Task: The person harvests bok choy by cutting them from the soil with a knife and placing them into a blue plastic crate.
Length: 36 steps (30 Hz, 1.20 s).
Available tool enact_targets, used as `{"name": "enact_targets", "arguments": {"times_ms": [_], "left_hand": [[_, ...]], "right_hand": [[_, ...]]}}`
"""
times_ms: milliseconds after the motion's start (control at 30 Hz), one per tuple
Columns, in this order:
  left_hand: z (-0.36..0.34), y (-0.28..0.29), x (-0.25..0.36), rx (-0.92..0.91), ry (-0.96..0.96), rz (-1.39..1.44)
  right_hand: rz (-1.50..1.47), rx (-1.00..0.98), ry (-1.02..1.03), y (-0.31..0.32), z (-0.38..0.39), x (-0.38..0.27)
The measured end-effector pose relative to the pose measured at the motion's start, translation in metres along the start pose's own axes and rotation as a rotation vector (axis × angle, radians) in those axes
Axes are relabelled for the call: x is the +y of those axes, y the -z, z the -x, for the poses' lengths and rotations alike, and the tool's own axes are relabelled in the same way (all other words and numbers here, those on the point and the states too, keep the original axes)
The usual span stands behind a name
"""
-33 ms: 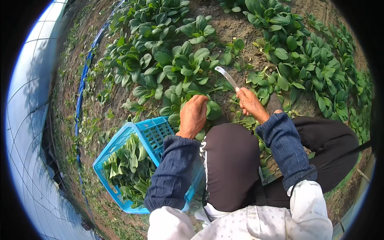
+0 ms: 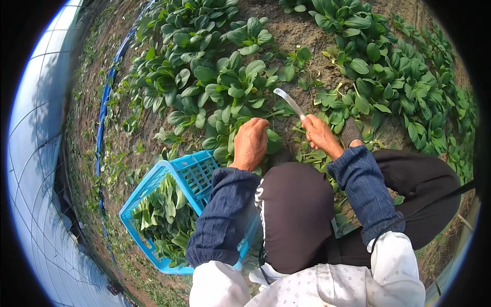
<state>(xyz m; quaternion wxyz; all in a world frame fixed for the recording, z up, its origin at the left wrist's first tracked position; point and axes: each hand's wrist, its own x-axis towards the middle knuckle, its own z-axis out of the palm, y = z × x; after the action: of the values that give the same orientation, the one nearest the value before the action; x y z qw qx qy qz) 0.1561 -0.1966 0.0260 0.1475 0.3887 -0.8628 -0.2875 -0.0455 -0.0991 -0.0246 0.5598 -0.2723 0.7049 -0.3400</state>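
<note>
**Cutting greens at the root**

Left hand (image 2: 250, 143) grips the plant (image 2: 225, 138) from above, fingers curled into its leaves. Right hand (image 2: 319, 134) is closed on a knife (image 2: 289, 102), blade raised up and away from the left hand — just beside it. Best bet: bunch the leaves tight, cut low at the soil, blade angled off the left fingers. Blue crate (image 2: 192, 171) sits just below the left hand, part-filled with cut greens — no labels or signs visible.

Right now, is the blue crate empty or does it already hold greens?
Partly filled. The blue crate holds a pile of cut leafy greens, while its mesh wall near the left hand still shows bare.
</note>
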Motion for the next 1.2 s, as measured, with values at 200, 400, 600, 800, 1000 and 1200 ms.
{"name": "enact_targets", "arguments": {"times_ms": [200,400,600,800,1000,1200], "left_hand": [[-0.011,-0.062,-0.05,-0.336,0.237,-0.635],[0.028,-0.067,-0.071,-0.304,0.3,-0.577],[0.034,-0.064,-0.075,-0.235,0.301,-0.498],[0.036,-0.059,-0.08,-0.25,0.33,-0.466],[0.034,-0.062,-0.081,-0.28,0.336,-0.485],[0.022,-0.043,-0.073,-0.151,0.415,-0.222]], "right_hand": [[0.279,0.007,0.161,-0.011,-0.016,0.05],[0.364,-0.075,0.19,-0.03,-0.035,0.082],[0.434,-0.148,0.126,-0.041,-0.047,0.09],[0.513,-0.14,0.191,-0.045,-0.045,0.078],[0.642,-0.148,0.191,-0.054,-0.043,0.078],[0.582,-0.237,0.125,-0.051,-0.044,0.081]]}}
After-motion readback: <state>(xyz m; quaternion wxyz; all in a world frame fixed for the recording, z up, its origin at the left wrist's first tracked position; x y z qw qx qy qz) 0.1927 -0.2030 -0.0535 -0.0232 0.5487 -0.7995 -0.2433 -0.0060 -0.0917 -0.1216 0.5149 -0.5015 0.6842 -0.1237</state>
